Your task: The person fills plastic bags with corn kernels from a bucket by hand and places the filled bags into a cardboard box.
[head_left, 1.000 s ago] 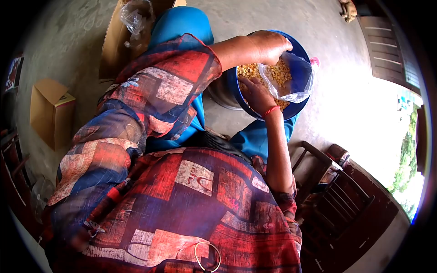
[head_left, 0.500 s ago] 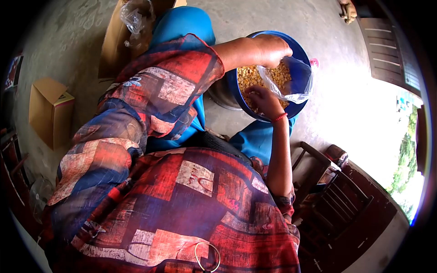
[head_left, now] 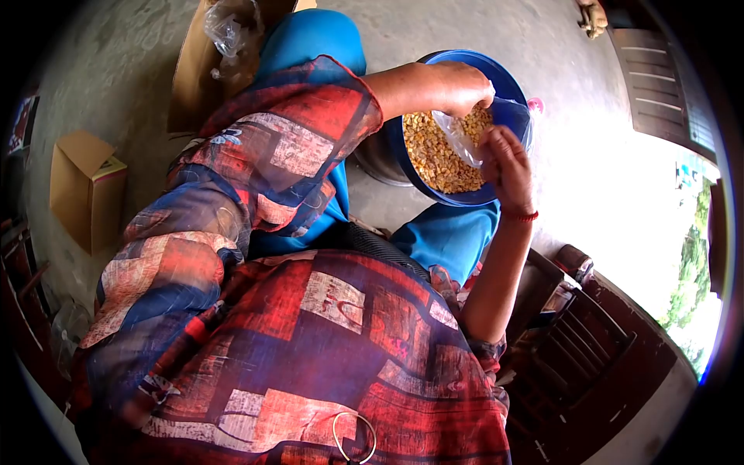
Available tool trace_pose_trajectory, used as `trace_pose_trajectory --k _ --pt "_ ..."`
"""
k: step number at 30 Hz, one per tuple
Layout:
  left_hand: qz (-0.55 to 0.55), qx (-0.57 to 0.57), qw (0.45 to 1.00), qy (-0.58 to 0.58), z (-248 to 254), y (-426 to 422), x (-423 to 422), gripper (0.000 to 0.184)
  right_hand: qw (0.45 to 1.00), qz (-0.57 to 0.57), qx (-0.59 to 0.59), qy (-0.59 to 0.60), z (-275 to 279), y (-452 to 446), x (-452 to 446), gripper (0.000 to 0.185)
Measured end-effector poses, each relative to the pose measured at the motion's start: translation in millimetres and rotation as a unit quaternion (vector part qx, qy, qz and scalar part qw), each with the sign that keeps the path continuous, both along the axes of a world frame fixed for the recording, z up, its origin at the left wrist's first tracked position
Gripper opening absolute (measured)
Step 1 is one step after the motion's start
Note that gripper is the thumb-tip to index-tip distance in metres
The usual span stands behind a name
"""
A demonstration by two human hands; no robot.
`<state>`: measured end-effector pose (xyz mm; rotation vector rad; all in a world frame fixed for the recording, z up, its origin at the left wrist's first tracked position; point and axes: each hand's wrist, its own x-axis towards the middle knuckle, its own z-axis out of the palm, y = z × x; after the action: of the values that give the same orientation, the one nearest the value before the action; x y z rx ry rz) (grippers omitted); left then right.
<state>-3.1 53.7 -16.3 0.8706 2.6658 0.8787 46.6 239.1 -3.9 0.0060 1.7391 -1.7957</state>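
Note:
A round blue tub [head_left: 415,167] holds a heap of small golden-yellow pieces [head_left: 442,155] that look like corn kernels. My left hand [head_left: 463,87] reaches across the tub from the left, closed on the rim of a clear plastic bag [head_left: 463,143]. The bag hangs over the heap, with its mouth spread to the right. My right hand [head_left: 509,164], a red band at its wrist, is above the bag's right side. Its fingers are drawn together and slightly blurred; what is in them is hidden.
The tub stands by my knees on a concrete floor [head_left: 411,27]. At left are an open cardboard box [head_left: 194,70] with clear plastic in it and a smaller carton [head_left: 89,190]. A dark wooden chair [head_left: 585,329] stands at right. An animal [head_left: 593,19] lies at the top right.
My right hand has risen from the heap and moved right, to the bag's side. My left hand stays at the bag's rim, hardly moved.

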Motion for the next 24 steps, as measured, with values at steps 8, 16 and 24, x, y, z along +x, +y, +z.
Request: trace_pose_trajectory --k 8,16,24 --pt "0.006 0.007 1.0 0.003 -4.5 -1.2 -4.3 0.036 0.953 -0.038 0.244 0.178 -27.1 15.7 -33.1 0.02" --pt "-0.01 -0.003 1.0 0.001 -3.6 3.0 -3.0 0.034 0.959 0.21 0.156 0.11 12.2 -18.8 15.2 0.017" --pt "-0.008 -0.02 1.0 -0.014 -3.5 0.1 -0.8 0.033 0.815 0.245 0.344 0.396 -83.0 -29.9 23.9 0.031"
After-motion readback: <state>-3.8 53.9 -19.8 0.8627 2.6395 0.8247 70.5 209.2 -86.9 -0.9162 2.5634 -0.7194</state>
